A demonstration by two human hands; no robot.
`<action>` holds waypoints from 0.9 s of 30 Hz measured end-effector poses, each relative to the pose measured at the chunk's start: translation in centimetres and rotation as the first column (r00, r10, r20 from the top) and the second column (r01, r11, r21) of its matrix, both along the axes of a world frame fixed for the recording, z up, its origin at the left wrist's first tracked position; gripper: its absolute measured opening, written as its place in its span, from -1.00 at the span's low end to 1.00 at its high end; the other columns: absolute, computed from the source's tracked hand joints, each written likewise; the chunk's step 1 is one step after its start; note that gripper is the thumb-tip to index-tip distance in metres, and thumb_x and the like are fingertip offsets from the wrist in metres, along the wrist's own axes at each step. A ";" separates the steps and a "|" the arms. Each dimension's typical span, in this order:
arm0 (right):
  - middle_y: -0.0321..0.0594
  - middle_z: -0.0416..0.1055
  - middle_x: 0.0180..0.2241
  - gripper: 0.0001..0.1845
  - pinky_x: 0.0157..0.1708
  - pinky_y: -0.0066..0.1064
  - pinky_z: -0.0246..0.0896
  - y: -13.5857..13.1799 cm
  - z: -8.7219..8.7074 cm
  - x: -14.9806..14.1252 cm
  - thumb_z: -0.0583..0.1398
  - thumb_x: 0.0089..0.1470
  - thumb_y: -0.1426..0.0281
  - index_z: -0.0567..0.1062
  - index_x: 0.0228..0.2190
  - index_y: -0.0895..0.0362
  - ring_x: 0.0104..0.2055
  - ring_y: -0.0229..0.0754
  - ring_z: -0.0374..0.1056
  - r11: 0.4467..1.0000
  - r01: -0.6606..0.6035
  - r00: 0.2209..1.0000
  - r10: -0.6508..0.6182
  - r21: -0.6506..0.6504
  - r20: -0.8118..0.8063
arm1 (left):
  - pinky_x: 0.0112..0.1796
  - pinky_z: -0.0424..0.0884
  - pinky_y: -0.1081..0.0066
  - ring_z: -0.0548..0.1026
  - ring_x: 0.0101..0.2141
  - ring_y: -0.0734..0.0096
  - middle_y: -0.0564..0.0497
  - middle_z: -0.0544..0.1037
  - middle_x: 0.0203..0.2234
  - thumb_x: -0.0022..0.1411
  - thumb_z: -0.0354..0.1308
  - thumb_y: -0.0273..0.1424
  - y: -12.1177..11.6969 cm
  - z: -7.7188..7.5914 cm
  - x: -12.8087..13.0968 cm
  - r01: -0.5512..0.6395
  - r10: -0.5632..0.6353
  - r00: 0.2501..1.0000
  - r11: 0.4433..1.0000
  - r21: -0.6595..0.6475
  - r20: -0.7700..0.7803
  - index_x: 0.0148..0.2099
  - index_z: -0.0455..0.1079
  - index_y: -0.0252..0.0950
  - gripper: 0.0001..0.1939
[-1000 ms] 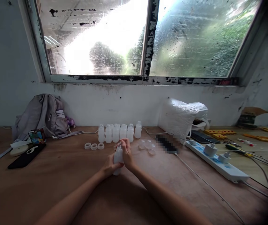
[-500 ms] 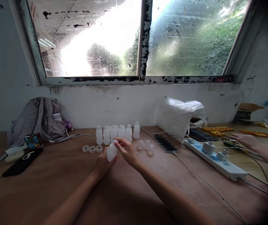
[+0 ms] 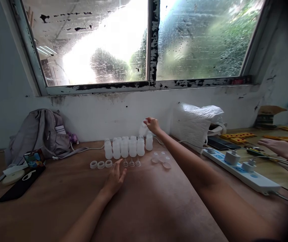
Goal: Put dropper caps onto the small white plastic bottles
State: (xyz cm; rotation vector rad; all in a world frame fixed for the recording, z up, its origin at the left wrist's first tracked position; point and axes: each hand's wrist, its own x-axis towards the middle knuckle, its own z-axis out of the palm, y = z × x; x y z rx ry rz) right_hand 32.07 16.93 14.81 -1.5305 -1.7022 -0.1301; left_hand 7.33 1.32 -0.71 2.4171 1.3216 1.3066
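Note:
My right hand (image 3: 153, 125) is closed on the top of a translucent baby bottle (image 3: 142, 129), holding it up behind the right end of a row. Several similar frosted baby bottles (image 3: 124, 148) stand upright in that row near the wall. My left hand (image 3: 115, 177) rests on the table with its fingers apart and nothing in it. Close to its fingertips lie three clear bottle nipples (image 3: 131, 163). Three translucent collar rings (image 3: 100, 164) sit just left of them. To the right, several small clear round parts (image 3: 166, 165) lie grouped on the wood.
A white power strip (image 3: 242, 171) with plugs and cables lies at right, near another person's hand (image 3: 276, 148). Behind it stands a silvery padded bag (image 3: 191, 124). At left are a grey backpack (image 3: 43, 134), a small box (image 3: 34, 158) and a black flat case (image 3: 21, 185).
My right hand has carried the bottle up and away to the back of the row. My left hand has let go of it and lowered to the table. The view has tilted slightly.

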 end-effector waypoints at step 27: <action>-0.12 0.39 -0.28 -0.69 -0.21 -0.20 -0.04 1.3 -4.4 -0.7 0.03 -0.02 0.23 0.40 -0.26 0.10 -0.11 -0.01 0.15 0.982 0.017 0.979 0.022 -0.187 0.202 | -0.05 0.03 0.06 0.16 -0.01 0.08 -0.20 0.30 -0.07 0.11 -0.09 -0.35 2.7 -1.4 -3.6 -0.423 0.429 0.846 0.901 0.092 -0.315 0.00 0.17 -0.34 -0.61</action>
